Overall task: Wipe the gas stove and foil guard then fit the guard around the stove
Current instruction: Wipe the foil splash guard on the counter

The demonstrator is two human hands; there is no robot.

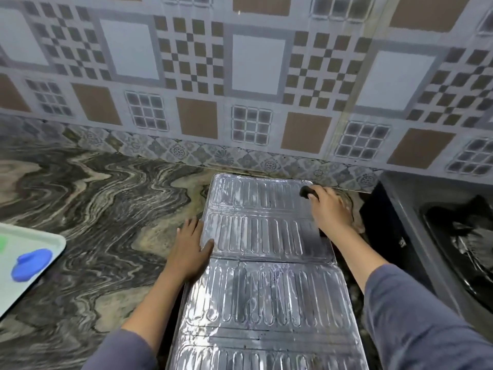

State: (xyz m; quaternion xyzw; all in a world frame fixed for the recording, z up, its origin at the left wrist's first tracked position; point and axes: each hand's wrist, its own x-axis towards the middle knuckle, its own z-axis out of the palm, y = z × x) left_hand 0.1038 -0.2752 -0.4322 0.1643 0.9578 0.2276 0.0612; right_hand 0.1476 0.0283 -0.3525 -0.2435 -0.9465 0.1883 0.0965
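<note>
A long ribbed foil guard (261,295) lies flat on the marbled counter (88,198), running from the wall toward me. My left hand (190,249) rests flat on the guard's left edge, fingers spread, thumb on the foil. At the guard's far right corner my right hand (329,209) presses a small dark cloth (306,191) onto the foil. The gas stove (453,236) stands at the right edge, dark, with its pan support partly in view.
A tiled wall (240,89) rises behind the counter. On the left a white tray (29,252) holds a blue object (30,264). The guard's near end runs out of view at the bottom.
</note>
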